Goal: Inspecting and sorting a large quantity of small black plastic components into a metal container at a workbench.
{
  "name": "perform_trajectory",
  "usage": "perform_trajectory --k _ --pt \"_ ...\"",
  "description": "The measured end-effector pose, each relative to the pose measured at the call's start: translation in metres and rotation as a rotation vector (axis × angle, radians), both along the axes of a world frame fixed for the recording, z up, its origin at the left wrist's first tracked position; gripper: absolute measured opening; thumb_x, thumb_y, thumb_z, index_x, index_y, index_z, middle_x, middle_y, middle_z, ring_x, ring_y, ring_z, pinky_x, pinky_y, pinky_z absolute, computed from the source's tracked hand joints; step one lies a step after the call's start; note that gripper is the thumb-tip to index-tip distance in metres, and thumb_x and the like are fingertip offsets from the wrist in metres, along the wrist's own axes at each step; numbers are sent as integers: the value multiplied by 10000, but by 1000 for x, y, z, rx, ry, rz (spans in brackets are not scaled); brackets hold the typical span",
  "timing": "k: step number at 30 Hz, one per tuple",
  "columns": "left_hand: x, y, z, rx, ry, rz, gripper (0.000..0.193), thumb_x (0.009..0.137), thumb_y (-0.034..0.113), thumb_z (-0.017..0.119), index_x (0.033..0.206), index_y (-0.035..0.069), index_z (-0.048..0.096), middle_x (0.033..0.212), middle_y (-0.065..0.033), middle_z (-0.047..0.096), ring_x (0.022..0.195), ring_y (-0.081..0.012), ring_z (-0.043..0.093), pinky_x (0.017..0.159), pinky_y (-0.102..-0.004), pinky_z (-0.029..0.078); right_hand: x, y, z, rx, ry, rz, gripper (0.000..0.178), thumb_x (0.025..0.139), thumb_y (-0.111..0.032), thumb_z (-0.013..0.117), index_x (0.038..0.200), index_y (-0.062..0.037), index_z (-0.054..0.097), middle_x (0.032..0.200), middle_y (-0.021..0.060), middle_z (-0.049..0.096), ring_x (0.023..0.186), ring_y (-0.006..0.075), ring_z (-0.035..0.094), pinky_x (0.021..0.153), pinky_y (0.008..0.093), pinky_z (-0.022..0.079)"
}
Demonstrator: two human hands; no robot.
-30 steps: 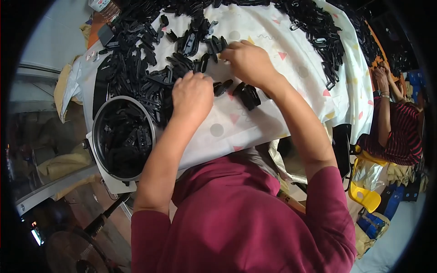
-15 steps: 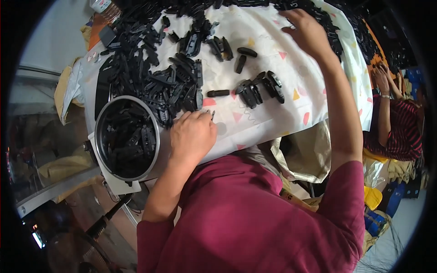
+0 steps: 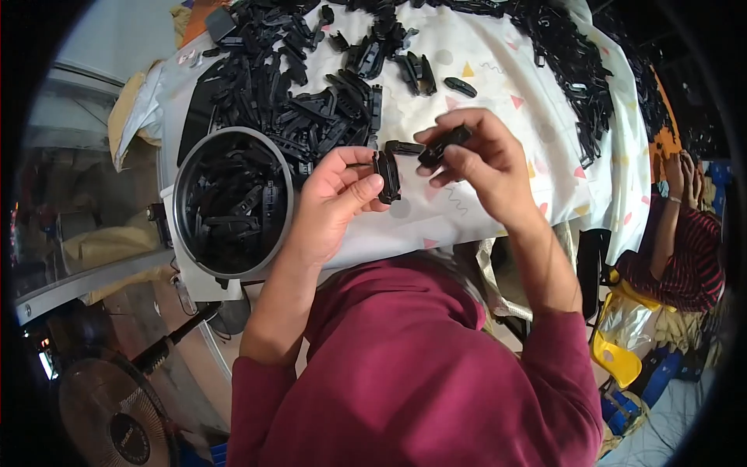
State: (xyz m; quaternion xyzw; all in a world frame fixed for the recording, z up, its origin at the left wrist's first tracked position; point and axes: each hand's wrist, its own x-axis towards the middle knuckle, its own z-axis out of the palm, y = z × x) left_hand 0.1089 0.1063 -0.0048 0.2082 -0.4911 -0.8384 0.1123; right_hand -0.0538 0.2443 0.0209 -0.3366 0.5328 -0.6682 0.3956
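Between the thumb and fingers of my left hand (image 3: 331, 204) is a narrow black plastic part (image 3: 387, 177), held upright above the near part of the table. Just to its right, my right hand (image 3: 492, 167) grips a dark plastic piece (image 3: 447, 146) by its sides, and its fingers partly cover it. The two held pieces are apart. A small oblong black piece (image 3: 403, 147) lies on the cloth between the hands. Farther back is another oblong piece (image 3: 461, 86). A heap of black plastic parts (image 3: 327, 109) spreads beyond my left hand.
A round metal pot (image 3: 180, 222) with black parts inside stands at the table's left edge. More black parts (image 3: 572, 86) lie along the far right of the patterned cloth (image 3: 537, 183). A fan (image 3: 117, 416) is at lower left. Another person (image 3: 681, 241) in stripes works at right.
My right hand has come back from the far right side to the middle with a dark piece. My left hand has risen off the table, now holding a black part. The view has shifted slightly.
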Motion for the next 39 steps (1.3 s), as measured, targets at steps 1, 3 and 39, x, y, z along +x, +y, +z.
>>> perform_trajectory --k 1,3,39 --pt "-2 1 1 -5 1 0 266 886 94 548 1138 31 486 1023 -124 618 882 -170 615 734 -279 502 5 3 -1 -23 -106 -39 257 865 13 507 1120 24 491 1014 170 595 811 245 655 641 296 561" --pt "-4 -1 -1 -11 3 -15 338 892 119 547 1205 14 474 1064 -114 610 883 -158 609 725 -270 497 13 10 -3 -4 -121 -49 198 863 12 523 1059 36 533 1021 175 590 805 248 657 639 296 561" --pt "-98 -20 29 -1017 -496 -105 215 739 17 636 950 26 593 858 -80 615 746 -214 616 511 -279 456 13 51 -36 178 -401 -385 137 816 10 611 950 34 593 901 118 636 741 183 638 606 274 543"
